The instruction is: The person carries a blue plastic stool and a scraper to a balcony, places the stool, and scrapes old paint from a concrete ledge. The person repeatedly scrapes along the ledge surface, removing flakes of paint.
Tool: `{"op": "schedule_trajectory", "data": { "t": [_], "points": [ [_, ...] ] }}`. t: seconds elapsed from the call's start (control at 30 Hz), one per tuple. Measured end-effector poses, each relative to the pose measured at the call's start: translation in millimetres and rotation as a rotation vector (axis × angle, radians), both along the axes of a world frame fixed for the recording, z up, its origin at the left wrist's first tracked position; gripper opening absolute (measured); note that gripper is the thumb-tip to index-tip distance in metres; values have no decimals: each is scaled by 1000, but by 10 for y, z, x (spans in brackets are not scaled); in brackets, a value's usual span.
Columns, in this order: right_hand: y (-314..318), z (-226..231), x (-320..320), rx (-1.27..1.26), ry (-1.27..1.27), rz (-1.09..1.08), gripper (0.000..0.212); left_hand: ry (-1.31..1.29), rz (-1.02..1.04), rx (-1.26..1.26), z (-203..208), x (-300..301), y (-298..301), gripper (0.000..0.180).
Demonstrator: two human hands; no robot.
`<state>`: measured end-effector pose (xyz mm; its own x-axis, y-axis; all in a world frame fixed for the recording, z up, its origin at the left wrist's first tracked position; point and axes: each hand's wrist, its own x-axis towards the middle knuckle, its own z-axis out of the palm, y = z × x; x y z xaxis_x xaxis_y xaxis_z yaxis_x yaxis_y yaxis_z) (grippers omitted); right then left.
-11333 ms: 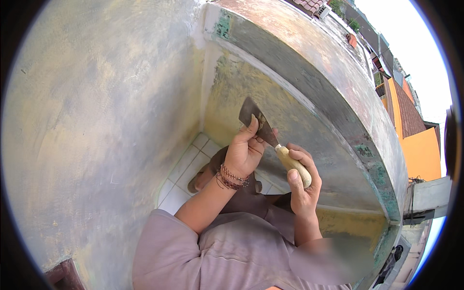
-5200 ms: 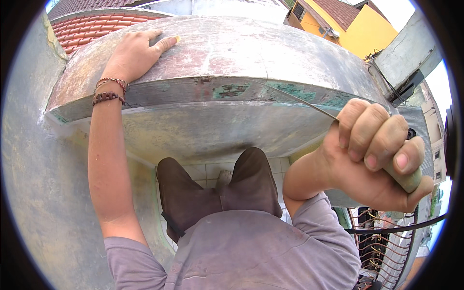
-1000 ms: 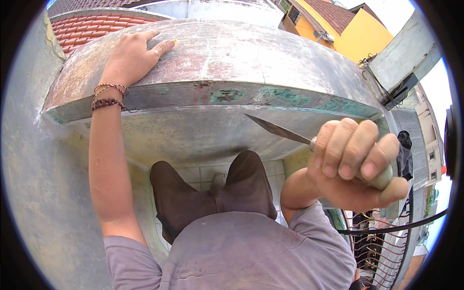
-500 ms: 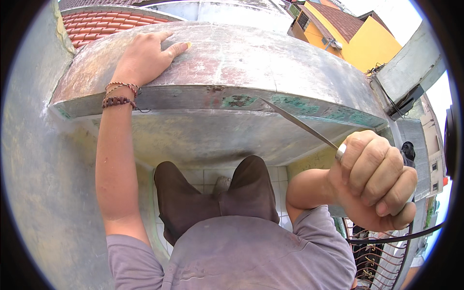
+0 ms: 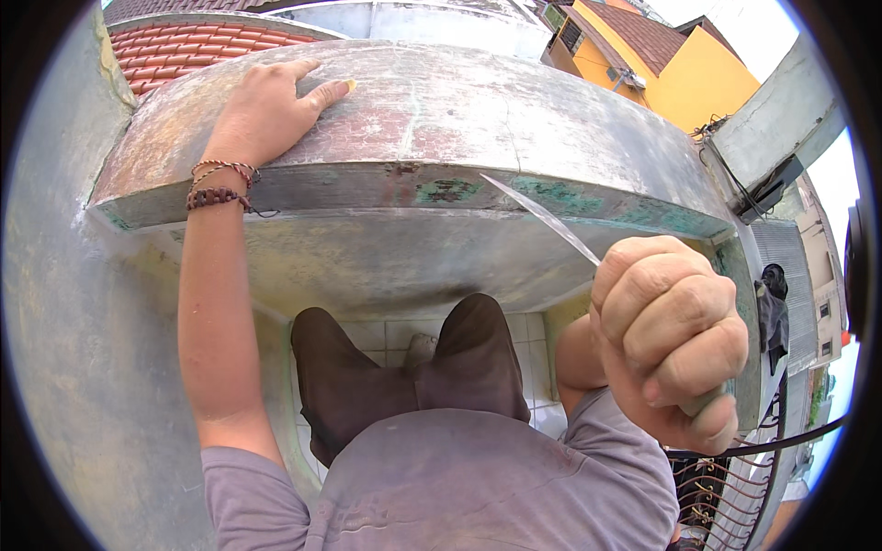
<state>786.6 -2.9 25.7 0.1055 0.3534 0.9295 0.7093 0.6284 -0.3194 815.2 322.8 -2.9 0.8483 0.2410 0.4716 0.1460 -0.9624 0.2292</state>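
1. The right hand (image 5: pixel 672 335) curls tight around the scraper (image 5: pixel 544 218), blade near the ledge (image 5: pixel 469 106).
2. The left hand (image 5: pixel 268 112) lies open on the ledge, holding nothing.
3. The step seems scraping; next needs a steady grip.

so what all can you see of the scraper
The scraper has a thin, shiny, metal-looking blade, seen nearly edge-on and tapering to a point in this view. It slants up and leftward from the right hand, which is clenched around the mostly hidden handle. The blade's tip appears against the painted ledge; whether they touch can't be told.
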Motion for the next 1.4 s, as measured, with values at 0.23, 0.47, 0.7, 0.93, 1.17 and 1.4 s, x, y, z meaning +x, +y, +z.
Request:
{"op": "schedule_trajectory", "data": {
  "t": [0.23,0.47,0.7,0.93,1.17,1.4],
  "points": [
    [75,-183,182,-79,121,-36,37,15,7,-28,35,-12,-12,65],
    [-85,-115,156,-12,61,-30,38,3,-13,-13,19,21,-9,66],
    [-167,-94,64,37,38,-37,39,-15,-15,-15,6,-4,-16,65],
    [-169,-188,79,42,73,-61,39,24,-9,-45,39,-16,-20,66],
    [-115,-299,191,44,191,-8,37,-6,-15,-6,7,4,-14,68],
    [35,-400,220,108,238,-15,39,8,-13,-16,42,-53,44,67]
  ]
}}
